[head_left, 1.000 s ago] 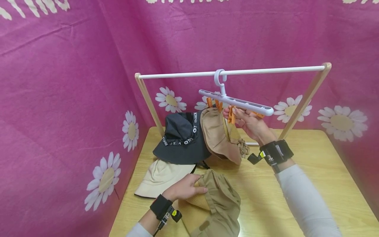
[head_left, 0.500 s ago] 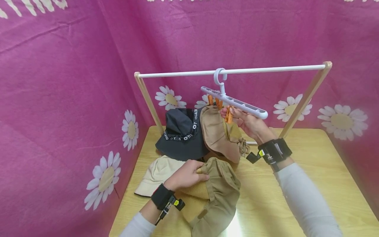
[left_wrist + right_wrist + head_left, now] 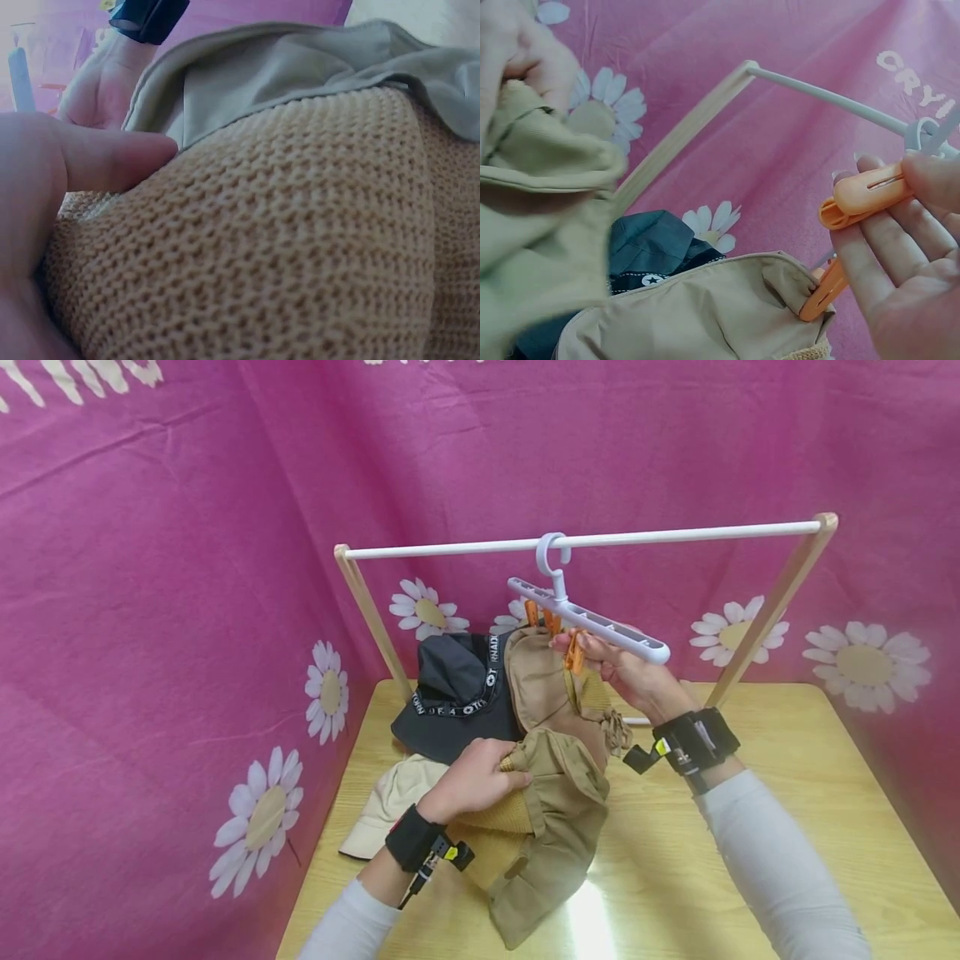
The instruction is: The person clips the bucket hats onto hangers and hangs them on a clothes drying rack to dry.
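Note:
My left hand [image 3: 480, 781] pinches the edge of an olive-khaki hat [image 3: 558, 818] with a knitted, mesh-like panel [image 3: 285, 225], lifted over the front of the table. My right hand [image 3: 637, 677] holds an orange clothes peg [image 3: 870, 191] between thumb and fingers, just below the bar of a pale lilac hanger [image 3: 615, 631]. A tan hat [image 3: 536, 677] hangs from the hanger by orange pegs [image 3: 551, 621]. Beside it on the left is a black bucket hat [image 3: 453, 681] with a lettered band. A cream hat [image 3: 397, 802] lies on the table, partly behind my left wrist.
The hanger's hook sits over the white rail [image 3: 697, 533] of a rack with wooden legs [image 3: 776, 606]. Below is a light wooden table [image 3: 750, 827]. Pink cloth [image 3: 172, 610] with daisies stands at the back and sides.
My left hand has raised the khaki hat upward, nearer the hanger, so that it overlaps the tan hat. My right hand has shifted slightly left with the peg, and the hanger has turned a little.

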Tool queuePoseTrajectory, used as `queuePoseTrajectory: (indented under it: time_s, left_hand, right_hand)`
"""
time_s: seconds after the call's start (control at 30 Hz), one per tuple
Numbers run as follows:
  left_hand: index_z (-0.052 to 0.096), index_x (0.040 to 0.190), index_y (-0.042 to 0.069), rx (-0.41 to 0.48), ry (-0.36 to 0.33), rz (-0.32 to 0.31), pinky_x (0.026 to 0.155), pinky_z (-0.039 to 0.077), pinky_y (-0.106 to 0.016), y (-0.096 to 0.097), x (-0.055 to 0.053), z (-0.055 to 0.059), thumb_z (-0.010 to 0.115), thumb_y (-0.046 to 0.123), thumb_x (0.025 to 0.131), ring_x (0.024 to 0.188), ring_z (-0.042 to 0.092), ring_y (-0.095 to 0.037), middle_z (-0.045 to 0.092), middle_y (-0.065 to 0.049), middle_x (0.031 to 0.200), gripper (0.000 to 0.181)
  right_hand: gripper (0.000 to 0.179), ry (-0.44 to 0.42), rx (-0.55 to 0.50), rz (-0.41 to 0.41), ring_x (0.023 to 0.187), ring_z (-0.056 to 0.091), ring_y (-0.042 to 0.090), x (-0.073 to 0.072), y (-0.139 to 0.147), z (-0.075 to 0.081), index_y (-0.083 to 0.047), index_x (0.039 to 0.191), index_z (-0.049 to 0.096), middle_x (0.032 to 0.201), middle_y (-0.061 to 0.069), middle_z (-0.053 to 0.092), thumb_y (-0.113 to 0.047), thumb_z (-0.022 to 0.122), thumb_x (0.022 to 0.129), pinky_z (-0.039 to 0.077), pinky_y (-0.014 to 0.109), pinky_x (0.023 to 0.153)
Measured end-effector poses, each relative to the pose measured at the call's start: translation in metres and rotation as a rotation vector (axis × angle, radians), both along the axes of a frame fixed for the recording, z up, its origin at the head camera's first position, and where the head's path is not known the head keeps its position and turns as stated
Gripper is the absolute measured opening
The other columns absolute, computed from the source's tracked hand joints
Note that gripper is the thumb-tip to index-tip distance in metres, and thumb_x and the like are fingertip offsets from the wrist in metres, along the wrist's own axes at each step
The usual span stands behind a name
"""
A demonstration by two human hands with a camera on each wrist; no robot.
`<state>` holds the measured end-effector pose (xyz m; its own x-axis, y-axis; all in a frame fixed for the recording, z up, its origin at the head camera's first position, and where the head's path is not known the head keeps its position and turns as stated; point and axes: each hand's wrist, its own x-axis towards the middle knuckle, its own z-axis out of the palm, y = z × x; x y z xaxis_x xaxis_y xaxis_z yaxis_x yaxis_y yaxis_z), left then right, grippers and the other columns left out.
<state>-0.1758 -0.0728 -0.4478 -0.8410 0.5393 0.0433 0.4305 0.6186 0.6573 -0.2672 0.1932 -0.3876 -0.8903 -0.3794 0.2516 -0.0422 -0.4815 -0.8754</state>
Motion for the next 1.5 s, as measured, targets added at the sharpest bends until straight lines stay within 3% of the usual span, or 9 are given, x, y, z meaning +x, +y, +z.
queuePoseTrajectory:
  time_s: [0.1,0.4,0.6,0.8,1.07,1.33,1.5]
  left_hand:
    - [0.06,0.078,0.018,-0.022,0.031,0.024,0.064,0.04,-0.027,0.006,-0.004,0.009,0.075,0.026,0.092,0.064,0.046,-0.01,0.037,0.009,0.065,0.022]
    - [0.064,0.08,0.019,-0.06,0.059,0.036,0.07,0.047,-0.031,0.024,-0.017,0.026,0.075,0.028,0.092,0.076,0.062,-0.013,0.06,0.006,0.075,0.019]
    - [0.057,0.073,0.018,-0.072,0.057,0.045,0.072,0.049,-0.033,0.032,-0.028,0.032,0.075,0.027,0.091,0.077,0.062,-0.016,0.056,0.003,0.073,0.027]
    - [0.065,0.081,0.016,-0.094,0.039,0.005,0.077,0.051,-0.035,0.039,-0.04,0.044,0.074,0.026,0.09,0.086,0.067,-0.019,0.063,0.0,0.079,0.017]
    - [0.048,0.068,0.018,-0.142,-0.004,-0.087,0.061,0.037,-0.029,0.048,-0.058,0.057,0.074,0.02,0.089,0.061,0.043,-0.013,0.037,0.007,0.063,0.034]
    - [0.046,0.065,0.018,-0.112,-0.105,-0.135,0.06,0.033,-0.028,0.054,-0.074,0.067,0.075,0.017,0.088,0.056,0.035,-0.01,0.033,0.009,0.061,0.037]
    - [0.044,0.063,0.017,-0.102,-0.139,-0.162,0.06,0.032,-0.027,0.054,-0.08,0.075,0.075,0.014,0.089,0.056,0.032,-0.009,0.032,0.008,0.061,0.04]
  right_hand:
    - [0.017,-0.007,-0.022,0.0,0.107,0.076,0.022,0.0,-0.001,0.001,-0.001,0.113,0.075,0.11,0.012,0.079,0.001,0.061,0.103,0.06,0.031,0.088]
    - [0.019,-0.021,-0.015,-0.005,0.106,0.076,0.021,0.003,-0.004,-0.002,-0.004,0.115,0.074,0.109,0.011,0.079,0.0,0.059,0.104,0.059,0.032,0.092]
    - [0.028,-0.007,-0.004,0.0,0.107,0.076,0.02,0.006,-0.003,-0.005,-0.01,0.128,0.072,0.11,0.01,0.079,0.0,0.057,0.105,0.058,0.032,0.093]
    - [0.03,0.017,0.031,-0.016,0.107,0.076,0.019,0.005,-0.003,-0.005,-0.012,0.129,0.071,0.11,0.008,0.079,0.001,0.057,0.105,0.058,0.03,0.093]
    - [0.023,0.048,0.026,-0.041,0.105,0.076,0.017,0.003,-0.003,-0.002,-0.006,0.121,0.073,0.108,0.008,0.08,0.002,0.06,0.104,0.055,0.024,0.092]
    - [0.034,0.074,0.083,-0.059,0.104,0.076,0.018,0.002,-0.001,-0.003,-0.004,0.137,0.064,0.108,0.008,0.079,-0.007,0.066,0.103,0.056,0.029,0.095]
    - [0.024,0.087,0.101,-0.079,0.099,0.076,0.016,0.002,-0.001,-0.003,-0.006,0.126,0.069,0.104,0.007,0.08,-0.006,0.066,0.103,0.056,0.029,0.093]
